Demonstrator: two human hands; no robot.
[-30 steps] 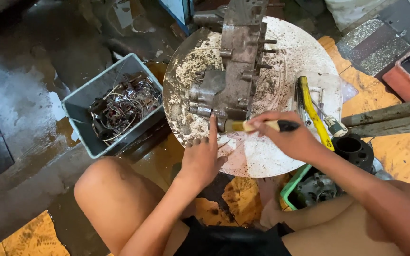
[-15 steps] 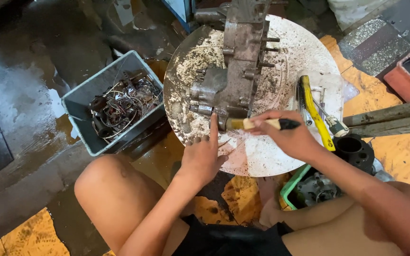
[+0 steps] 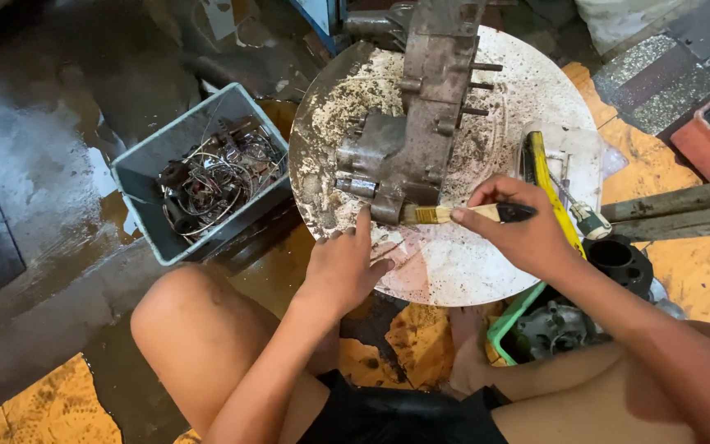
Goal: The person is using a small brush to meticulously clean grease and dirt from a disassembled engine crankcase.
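A dirty round tray [image 3: 527, 90] carries a grimy metal engine case [image 3: 417, 123], just above both hands. The left hand [image 3: 343, 267] lies open, its forefinger touching the case's lower edge. The right hand [image 3: 527, 230] is closed around a small brush [image 3: 466, 214], bristles against the case.

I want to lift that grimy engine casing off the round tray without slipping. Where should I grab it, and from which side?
Probably best with both hands around the long edges of the engine casing, coming from the near side. It lies lengthwise away from the person on the round tray; studs stick out on its right, so grip below them. The left hand already steadies its near end, while the right hand holds a brush.
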